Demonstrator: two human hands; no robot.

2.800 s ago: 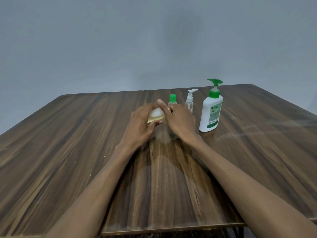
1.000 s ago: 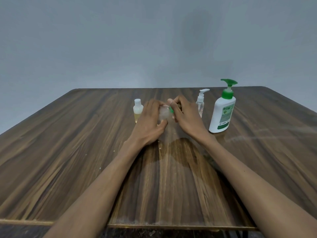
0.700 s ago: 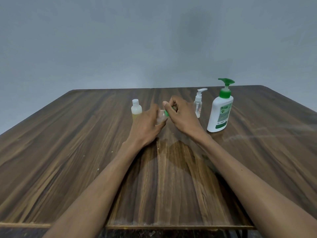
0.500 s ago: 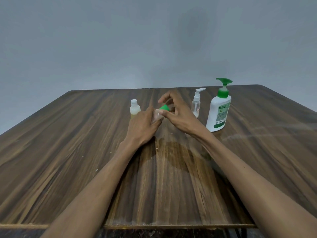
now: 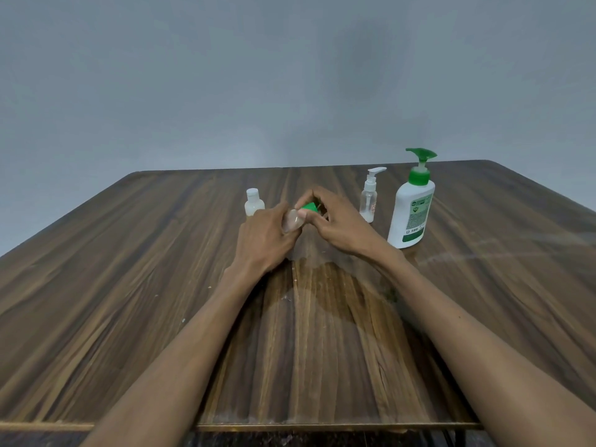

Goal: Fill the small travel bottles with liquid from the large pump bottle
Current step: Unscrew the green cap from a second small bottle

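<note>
Both my arms are stretched out over the wooden surface (image 5: 129, 301), hands meeting near the middle. My left hand (image 5: 264, 235) is curled around a small clear travel bottle (image 5: 292, 221), tilted so its top leans right. My right hand (image 5: 338, 225) pinches the bottle's green cap (image 5: 309, 207) with thumb and fingertips, wrist low near the surface. Just left of my left hand stands a white-capped travel bottle (image 5: 253, 203), upright. Right of my right hand there's a small clear pump bottle (image 5: 369, 201), and beside that the large pump bottle (image 5: 412, 211), white with a green pump, both upright.
</note>
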